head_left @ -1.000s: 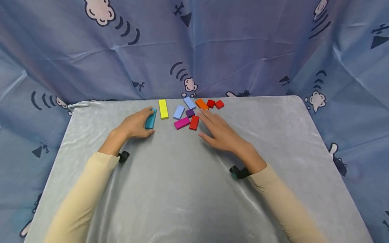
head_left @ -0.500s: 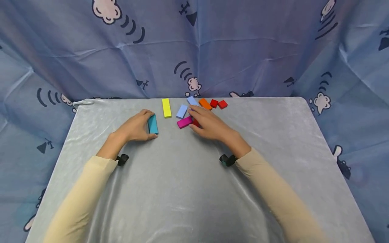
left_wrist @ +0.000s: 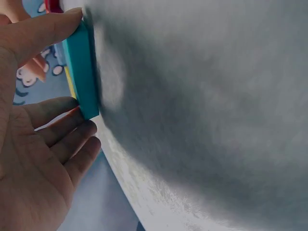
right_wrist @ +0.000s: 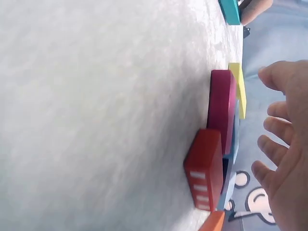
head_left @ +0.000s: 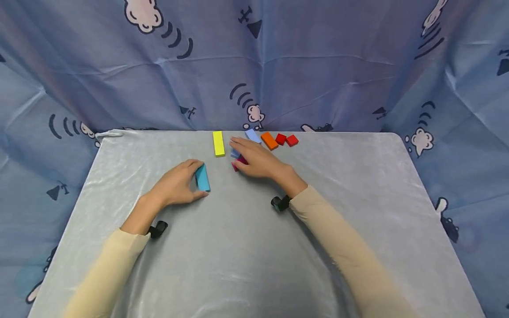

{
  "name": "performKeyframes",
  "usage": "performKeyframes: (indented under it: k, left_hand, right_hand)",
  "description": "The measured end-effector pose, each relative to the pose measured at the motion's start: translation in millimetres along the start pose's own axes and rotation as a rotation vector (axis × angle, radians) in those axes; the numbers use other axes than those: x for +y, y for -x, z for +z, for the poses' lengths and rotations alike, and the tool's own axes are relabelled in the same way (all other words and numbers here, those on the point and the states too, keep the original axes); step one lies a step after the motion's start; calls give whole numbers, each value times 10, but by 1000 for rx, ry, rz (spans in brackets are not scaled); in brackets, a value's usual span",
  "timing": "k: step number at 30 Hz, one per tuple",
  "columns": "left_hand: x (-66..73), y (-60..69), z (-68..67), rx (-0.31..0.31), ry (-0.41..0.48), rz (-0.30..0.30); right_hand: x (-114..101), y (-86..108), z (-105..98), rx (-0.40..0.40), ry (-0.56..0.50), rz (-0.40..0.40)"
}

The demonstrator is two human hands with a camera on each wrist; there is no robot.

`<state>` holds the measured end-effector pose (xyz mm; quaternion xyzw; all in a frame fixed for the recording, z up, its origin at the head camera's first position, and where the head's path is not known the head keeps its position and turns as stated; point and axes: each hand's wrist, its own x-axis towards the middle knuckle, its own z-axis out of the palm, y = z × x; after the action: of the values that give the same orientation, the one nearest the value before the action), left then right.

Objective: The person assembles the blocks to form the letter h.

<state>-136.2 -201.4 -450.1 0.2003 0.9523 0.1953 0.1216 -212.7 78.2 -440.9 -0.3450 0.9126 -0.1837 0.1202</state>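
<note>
My left hand (head_left: 175, 183) grips a teal block (head_left: 203, 177) by its two ends, thumb at the near end and fingers at the far end. In the left wrist view, the teal block (left_wrist: 83, 70) is low over the cloth; whether it touches I cannot tell. My right hand (head_left: 258, 160) hovers with relaxed fingers over a cluster of blocks and grips none. Under it show a magenta block (head_left: 239, 164) and a light blue block (head_left: 235, 153). A red block (right_wrist: 204, 163) and a dark purple block (right_wrist: 224, 171), hidden in the head view, appear in the right wrist view.
A yellow block (head_left: 218, 143) stands apart between the hands. Behind the right hand lie another light blue block (head_left: 253, 135), an orange block (head_left: 269, 141) and two small red blocks (head_left: 286, 140). Grey cloth covers the table (head_left: 222, 247); a patterned blue curtain (head_left: 318, 66) hangs behind.
The left hand has taken the teal block and drawn it toward the person. My right hand has moved left, from the cluster's right side to over the magenta and light blue blocks.
</note>
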Motion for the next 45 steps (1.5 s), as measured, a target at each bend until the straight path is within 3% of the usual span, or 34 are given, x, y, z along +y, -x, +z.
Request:
performKeyframes:
  k: [9,16,20,25,32,40,45]
  left_hand:
    - [188,327,159,46,20,41]
    - [282,609,318,53,-13,76]
    - [342,621,326,65,-28,103]
    - [398,579,262,88,-22,95]
    - [457,650,287,58,-22,125]
    - [605,778,415,58,-45,202]
    - [666,855,509,46,-50,217]
  right_hand:
    - [-37,-195,111,4,6,-1]
    - [-156,-502,248,-32,-1,-15]
    - [-183,-690,202,-68,64,-6]
    - [-216,-836,37,-61,131,-5]
    - [-262,-795,-13,-62,153,22]
    - [-245,-695,158,-11,146,67]
    - [-271,-625,261,18,124,92]
